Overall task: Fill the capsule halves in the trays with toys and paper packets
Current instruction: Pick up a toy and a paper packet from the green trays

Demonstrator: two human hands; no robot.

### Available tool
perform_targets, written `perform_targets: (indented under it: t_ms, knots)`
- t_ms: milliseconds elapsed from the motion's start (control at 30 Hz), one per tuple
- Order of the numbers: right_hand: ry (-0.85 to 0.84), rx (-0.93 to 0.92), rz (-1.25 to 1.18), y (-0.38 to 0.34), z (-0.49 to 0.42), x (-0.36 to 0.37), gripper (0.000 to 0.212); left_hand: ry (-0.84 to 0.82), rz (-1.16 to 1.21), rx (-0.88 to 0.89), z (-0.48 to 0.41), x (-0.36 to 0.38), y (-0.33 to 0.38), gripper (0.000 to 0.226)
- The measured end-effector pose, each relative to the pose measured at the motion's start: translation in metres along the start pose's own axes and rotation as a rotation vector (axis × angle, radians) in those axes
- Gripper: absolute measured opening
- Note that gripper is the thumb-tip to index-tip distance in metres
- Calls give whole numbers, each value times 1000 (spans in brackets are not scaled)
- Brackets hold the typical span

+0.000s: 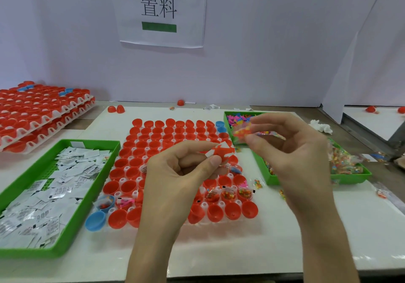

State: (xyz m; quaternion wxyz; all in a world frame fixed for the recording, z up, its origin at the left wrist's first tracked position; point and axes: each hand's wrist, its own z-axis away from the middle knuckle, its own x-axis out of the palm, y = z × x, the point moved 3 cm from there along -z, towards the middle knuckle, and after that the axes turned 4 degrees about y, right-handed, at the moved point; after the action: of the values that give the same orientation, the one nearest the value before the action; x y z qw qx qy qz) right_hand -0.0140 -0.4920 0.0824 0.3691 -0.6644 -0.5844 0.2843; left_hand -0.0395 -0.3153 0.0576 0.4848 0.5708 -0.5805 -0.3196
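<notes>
The tabletop carries a tray of red capsule halves, partly hidden beneath both hands. A green bin of paper packets lies left of the left fingers, which pinch a red-and-white packet. The green toy bins lie behind the right fingers, which pinch a clear toy bag.

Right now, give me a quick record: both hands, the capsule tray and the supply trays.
left hand: pinches a red-and-white packet
right hand: pinches a clear toy bag
capsule tray: mostly empty red halves; a few filled halves in a near row
left green tray: white paper packets
right green tray: bagged toys
</notes>
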Motion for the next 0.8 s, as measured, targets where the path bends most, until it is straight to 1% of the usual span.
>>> perform_targets:
  t_ms: [133, 200, 467, 567, 667, 733, 800]
  knots:
    - [-87, 8, -49, -7, 6, 15, 27, -55, -2, 31, 1, 3, 4, 41]
    - [-126, 24, -53, -9, 7, 15, 28, -54, 1, 41, 1, 3, 5, 44]
    - [-248, 13, 40, -13, 7, 10, 36, -60, -37, 71, 1, 1, 4, 29]
    - [-289, 14, 98, -13, 8, 9, 36, -78, -56, 47, 0, 0, 2, 25]
    - [-332, 36, 102, -13, 8, 9, 35, -90, -78, 32, -1, -1, -1, 21]
    - [-342, 56, 79, -13, 8, 10, 31, -85, -86, 46, -2, -2, -1, 18]
    - [-312, 66, 57, -12, 8, 13, 31, -68, -71, 67, -2, -2, -1, 16]
